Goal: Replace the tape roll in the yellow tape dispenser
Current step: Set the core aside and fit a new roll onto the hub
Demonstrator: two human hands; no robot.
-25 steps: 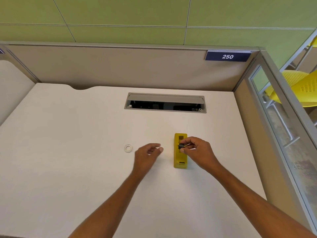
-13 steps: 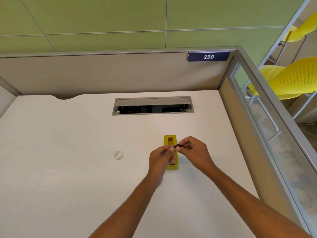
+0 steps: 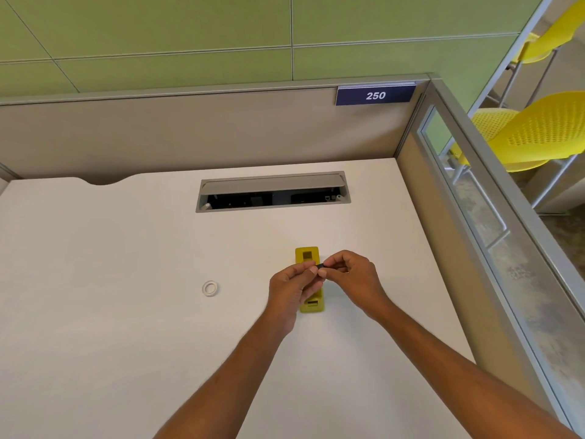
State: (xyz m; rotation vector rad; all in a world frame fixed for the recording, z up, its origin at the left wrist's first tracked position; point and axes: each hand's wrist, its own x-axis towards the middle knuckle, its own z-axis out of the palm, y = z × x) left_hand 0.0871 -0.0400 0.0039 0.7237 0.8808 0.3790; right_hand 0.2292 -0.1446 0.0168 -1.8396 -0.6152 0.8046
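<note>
head view | a small black spool (image 3: 320, 266) is pinched between left hand (image 3: 290, 288) and right hand (image 3: 351, 278) | yellow dispenser (image 3: 307, 254) lies on counter (image 3: 126, 312) beneath both hands | white tape roll (image 3: 210, 288) left of left hand, apart

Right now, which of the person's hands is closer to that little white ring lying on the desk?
The left. The left hand is just right of the white ring, apart from it. The right hand is farther right, beyond the yellow tape dispenser, pinching a small dark piece with the left.
</note>
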